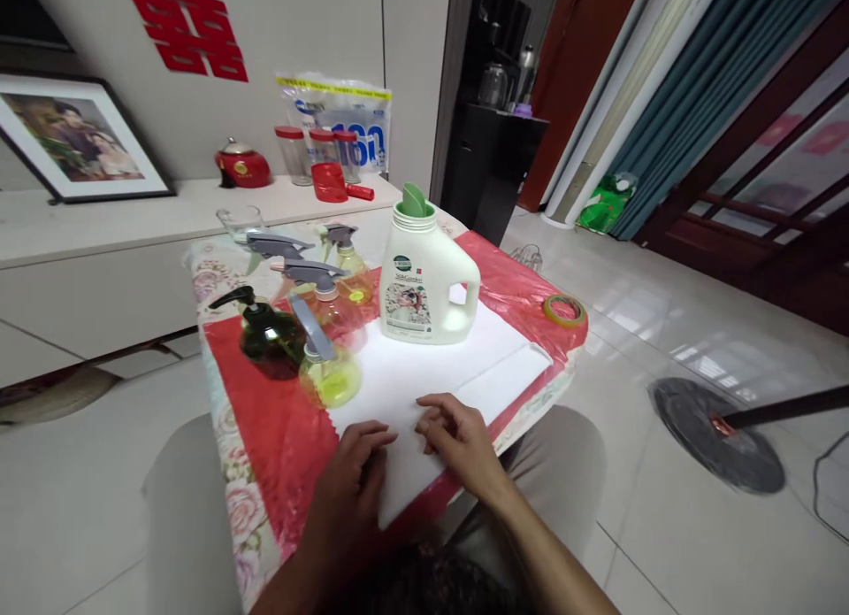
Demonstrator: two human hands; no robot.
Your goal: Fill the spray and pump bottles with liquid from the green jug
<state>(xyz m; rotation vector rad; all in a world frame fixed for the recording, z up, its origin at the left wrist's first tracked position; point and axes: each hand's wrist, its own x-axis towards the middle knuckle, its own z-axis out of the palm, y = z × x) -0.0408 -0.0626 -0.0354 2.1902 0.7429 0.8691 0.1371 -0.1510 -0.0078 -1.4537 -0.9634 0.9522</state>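
While your left hand and right hand sit half-curled, apparently empty, over the white rectangular sheet, move gently. Tugging it could unsteady the cream plastic jug.

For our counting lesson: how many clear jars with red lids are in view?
3: the left clear, red-lidded jar, the middle jar and the right jar, all in front of the blue-lettered plastic bag. Others may be hidden behind.
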